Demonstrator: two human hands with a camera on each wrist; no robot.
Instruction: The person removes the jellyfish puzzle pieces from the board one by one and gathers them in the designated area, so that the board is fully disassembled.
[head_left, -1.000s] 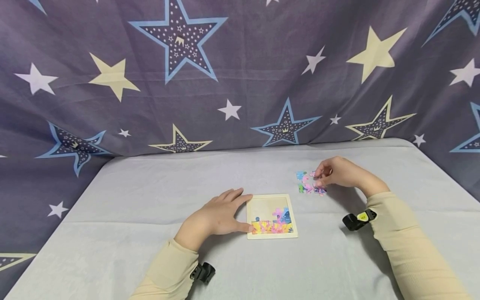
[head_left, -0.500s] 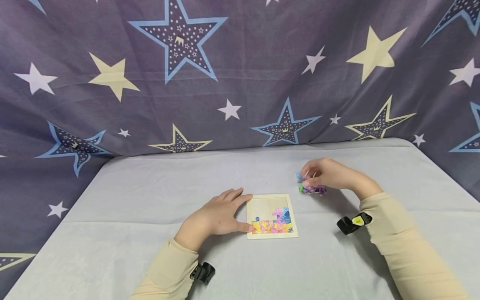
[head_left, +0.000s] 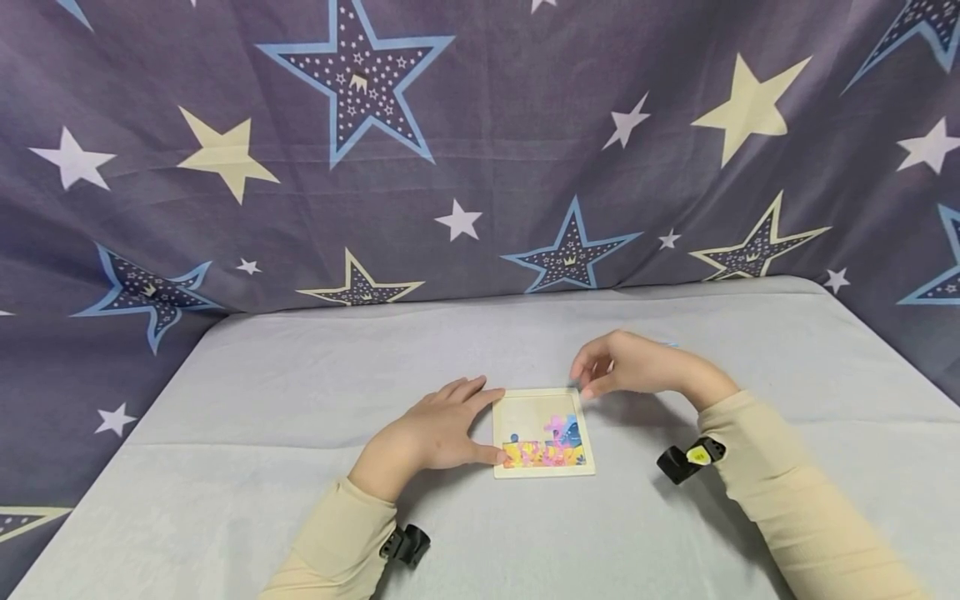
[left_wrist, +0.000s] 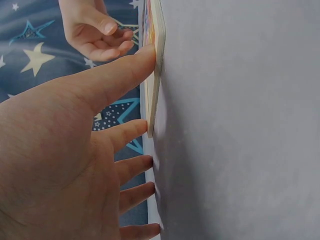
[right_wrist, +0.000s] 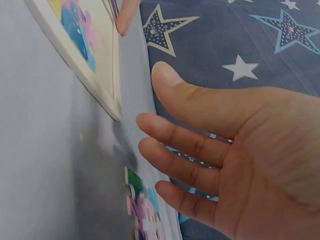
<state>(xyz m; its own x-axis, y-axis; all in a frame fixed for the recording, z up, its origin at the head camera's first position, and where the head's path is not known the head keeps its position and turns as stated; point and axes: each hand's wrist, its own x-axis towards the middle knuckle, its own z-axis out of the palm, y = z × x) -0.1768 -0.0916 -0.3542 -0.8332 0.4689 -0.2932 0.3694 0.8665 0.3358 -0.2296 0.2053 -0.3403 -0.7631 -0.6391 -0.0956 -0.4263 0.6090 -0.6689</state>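
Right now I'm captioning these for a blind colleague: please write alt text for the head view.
A left hand touches the left edge of a partly filled puzzle frame on pale cloth; the right hand hovers near its far right corner. A starry backdrop hangs behind.

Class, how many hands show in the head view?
2: the left hand touches the left edge of the puzzle frame; the right hand is near its far right corner. Both show plainly.

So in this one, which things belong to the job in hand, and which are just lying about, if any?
In the job:
puzzle frame, touched by the left hand
fitted pieces inside it
loose pieces near the right hand

Just surroundings:
star-print cloth
pale table cover
black wrist devices
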